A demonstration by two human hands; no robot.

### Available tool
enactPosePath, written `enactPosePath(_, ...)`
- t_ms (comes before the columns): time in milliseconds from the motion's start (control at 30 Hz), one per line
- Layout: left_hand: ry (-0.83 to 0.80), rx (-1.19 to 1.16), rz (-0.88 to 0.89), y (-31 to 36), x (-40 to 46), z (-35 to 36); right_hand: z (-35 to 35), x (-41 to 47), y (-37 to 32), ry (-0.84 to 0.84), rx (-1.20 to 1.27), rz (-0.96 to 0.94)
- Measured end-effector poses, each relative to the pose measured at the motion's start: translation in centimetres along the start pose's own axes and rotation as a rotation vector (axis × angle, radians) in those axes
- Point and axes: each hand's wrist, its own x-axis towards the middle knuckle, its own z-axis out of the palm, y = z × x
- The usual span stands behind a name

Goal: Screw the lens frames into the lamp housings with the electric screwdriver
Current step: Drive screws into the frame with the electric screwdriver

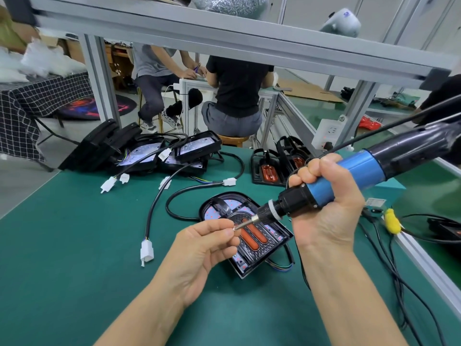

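Note:
A black lamp housing (279, 242) lies on the green mat in front of me, with a lens frame (259, 239) with two orange bars seated in it. My right hand (326, 203) grips the blue and black electric screwdriver (349, 176), tilted down to the left above the housing. Its bit tip (240, 225) meets the fingertips of my left hand (207, 243), which pinch a small screw (234, 228) against it. The screw is mostly hidden by my fingers.
Several black lamp housings (194, 148) with cables and white connectors (147, 249) lie at the mat's back. Lens frames (269, 168) stand at the back right. Cables (389, 258) trail along the aluminium rail (424, 260) on the right. Two people sit beyond the bench.

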Motion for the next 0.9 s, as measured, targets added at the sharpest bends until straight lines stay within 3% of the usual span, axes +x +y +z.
enactPosePath(333, 0.022, 0.048, 0.071, -0.5, -0.5, -0.5, -0.2, -0.5, 0.5, -0.052, -0.099, -0.018)
enactPosePath(567, 0.111, 0.342, 0.263, -0.9, -0.7, -1.3, -1.8, -1.4, 1.0, -0.057, -0.2, -0.01)
enactPosePath(900, 0.152, 0.66, 0.354, -2.0, 0.3, -2.0, -2.9, -2.3, 1.9, -0.116, -0.392, -0.013)
